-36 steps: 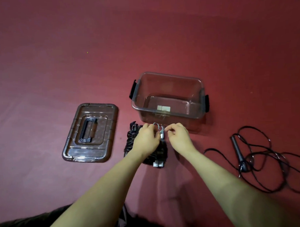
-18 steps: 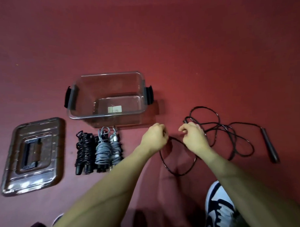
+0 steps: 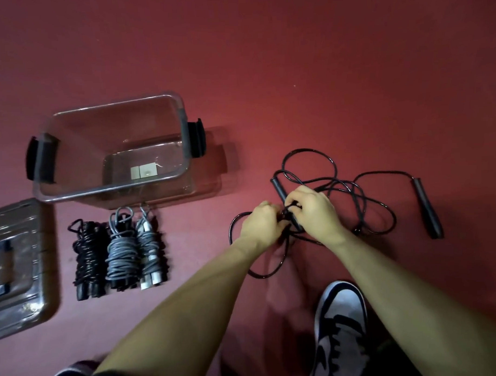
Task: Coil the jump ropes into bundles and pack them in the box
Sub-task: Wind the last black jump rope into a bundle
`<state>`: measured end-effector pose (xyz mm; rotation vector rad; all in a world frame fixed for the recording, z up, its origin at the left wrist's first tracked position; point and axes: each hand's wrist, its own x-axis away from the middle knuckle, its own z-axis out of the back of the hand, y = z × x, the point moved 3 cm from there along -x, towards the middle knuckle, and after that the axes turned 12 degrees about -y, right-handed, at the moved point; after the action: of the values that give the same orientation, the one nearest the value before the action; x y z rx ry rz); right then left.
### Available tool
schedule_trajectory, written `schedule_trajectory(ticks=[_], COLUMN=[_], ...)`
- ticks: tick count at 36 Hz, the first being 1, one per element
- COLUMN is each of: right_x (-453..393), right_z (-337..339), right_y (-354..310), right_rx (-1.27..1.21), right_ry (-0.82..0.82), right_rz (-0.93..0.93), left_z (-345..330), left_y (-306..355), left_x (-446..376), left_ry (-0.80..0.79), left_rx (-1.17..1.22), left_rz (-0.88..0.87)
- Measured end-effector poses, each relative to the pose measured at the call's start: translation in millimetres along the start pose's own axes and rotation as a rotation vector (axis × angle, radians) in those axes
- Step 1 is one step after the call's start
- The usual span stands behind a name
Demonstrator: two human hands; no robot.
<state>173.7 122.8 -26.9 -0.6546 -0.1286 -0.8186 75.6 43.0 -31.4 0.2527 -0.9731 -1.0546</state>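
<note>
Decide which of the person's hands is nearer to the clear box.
Left. The left hand grips the loose rope right of the clear box; the right hand lies farther right, on a rope handle.

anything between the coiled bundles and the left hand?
In the head view, mostly bare red floor separates the grey-and-white bundle from the left hand. Only a loop of the loose black rope bulges out just left of that hand.
</note>
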Motion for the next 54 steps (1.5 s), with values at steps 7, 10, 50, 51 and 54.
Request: schedule_trajectory(ticks=[7, 10, 50, 51, 54], right_x=[-3, -1, 174, 176, 173], right_z=[18, 33, 246, 249, 255], right_y=[-27, -50, -357, -360, -365], right_rx=[-0.238, -0.192, -0.852, -0.894, -1.012], right_ry=[0.13, 0.137, 0.382, 0.381, 0.374], right_rz=[0.0, 0.007, 0.603, 0.616, 0.637], left_z=[49, 84, 267, 266, 268], left_y=[8, 14, 92, 90, 87], left_x=[21, 40, 334, 333, 333], left_ry=[0.197, 0.276, 0.419, 0.423, 0.492], left_rx=[0.168, 0.204, 0.058, 0.098, 0.218], left_rz=[-0.036, -0.06, -0.391, -0.415, -0.46])
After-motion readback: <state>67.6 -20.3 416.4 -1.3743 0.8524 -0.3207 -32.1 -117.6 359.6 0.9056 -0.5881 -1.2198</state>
